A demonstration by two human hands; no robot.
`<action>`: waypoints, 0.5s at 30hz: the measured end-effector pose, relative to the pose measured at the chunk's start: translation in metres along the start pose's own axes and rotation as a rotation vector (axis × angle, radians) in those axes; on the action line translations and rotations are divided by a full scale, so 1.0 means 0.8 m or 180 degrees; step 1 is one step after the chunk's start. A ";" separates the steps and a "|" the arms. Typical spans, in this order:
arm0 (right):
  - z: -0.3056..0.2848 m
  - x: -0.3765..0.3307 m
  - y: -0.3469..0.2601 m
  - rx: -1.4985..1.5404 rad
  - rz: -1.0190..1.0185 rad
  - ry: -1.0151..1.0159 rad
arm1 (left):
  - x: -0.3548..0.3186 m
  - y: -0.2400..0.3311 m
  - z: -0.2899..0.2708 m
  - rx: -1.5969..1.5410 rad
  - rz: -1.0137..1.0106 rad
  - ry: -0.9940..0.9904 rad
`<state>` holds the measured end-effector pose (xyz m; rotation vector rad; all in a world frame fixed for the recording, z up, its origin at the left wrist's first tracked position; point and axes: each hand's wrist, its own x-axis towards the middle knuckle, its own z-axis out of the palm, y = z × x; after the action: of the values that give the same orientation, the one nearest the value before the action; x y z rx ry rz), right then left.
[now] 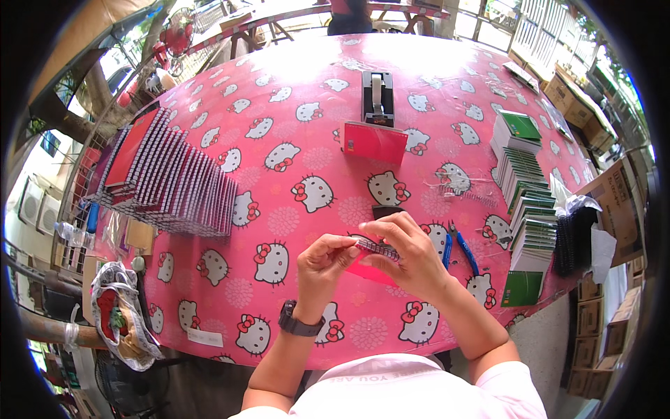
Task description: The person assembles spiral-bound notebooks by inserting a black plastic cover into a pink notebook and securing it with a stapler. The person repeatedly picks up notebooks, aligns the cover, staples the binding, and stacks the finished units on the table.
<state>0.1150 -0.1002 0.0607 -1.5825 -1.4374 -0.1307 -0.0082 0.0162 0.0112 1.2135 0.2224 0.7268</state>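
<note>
Near the front middle of the table, both hands hold a small spiral notebook with a red-pink cover, its wire binding turned up. My left hand pinches the left end of the spine between thumb and fingers. My right hand grips the other end, thumb below and fingers curled over the coil. Beyond the fingers lies a small dark object that I cannot make out. Blue-handled cutters lie right of my right hand. A red notebook stands in front of a black tape dispenser.
A tall stack of spiral-bound notebooks stands at left. Green-covered notebooks run in a row at right, beside black binding coils. A cloth bag hangs at the left edge. Cardboard boxes stand past the right edge.
</note>
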 end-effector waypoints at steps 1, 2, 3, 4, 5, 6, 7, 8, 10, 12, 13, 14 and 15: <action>0.001 0.002 -0.001 0.0105 0.0014 -0.0056 | 0.000 0.003 0.001 0.0038 0.0078 -0.0003; 0.000 0.004 -0.001 0.0199 0.0022 -0.0113 | 0.000 0.006 0.003 0.0067 0.0164 -0.0010; 0.000 0.005 -0.002 0.0294 0.0030 -0.0172 | 0.001 0.011 0.005 0.0184 0.0225 0.0044; 0.001 0.007 -0.003 0.0340 0.0040 -0.0159 | 0.002 0.016 0.007 0.0301 0.0287 0.0101; 0.002 0.011 -0.005 0.0392 0.0040 -0.0145 | 0.004 0.020 0.008 0.0424 0.0358 0.0163; 0.003 0.014 -0.007 0.0443 0.0040 -0.0134 | 0.005 0.023 0.007 0.0469 0.0426 0.0165; 0.002 0.017 -0.008 0.0522 0.0073 -0.0137 | 0.006 0.026 0.007 0.0513 0.0494 0.0169; 0.004 0.021 -0.009 0.0617 0.0103 -0.0136 | 0.007 0.028 0.005 0.0572 0.0563 0.0178; 0.006 0.027 -0.010 0.0693 0.0152 -0.0101 | 0.008 0.031 0.003 0.0786 0.0584 0.0294; 0.016 0.037 -0.014 0.0733 0.0112 -0.0040 | 0.008 0.037 -0.001 0.0931 0.0628 0.0433; 0.016 0.038 -0.018 0.0707 0.0154 -0.0013 | 0.009 0.034 0.001 0.0937 0.0633 0.0487; 0.017 0.040 -0.022 0.0727 0.0156 0.0004 | 0.009 0.034 -0.002 0.0979 0.0667 0.0579; 0.015 0.042 -0.026 0.0737 0.0164 0.0023 | 0.008 0.035 0.001 0.1167 0.0738 0.0569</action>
<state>0.1024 -0.0714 0.0874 -1.4259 -1.3531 0.0587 -0.0138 0.0239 0.0388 1.5399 0.3790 1.0296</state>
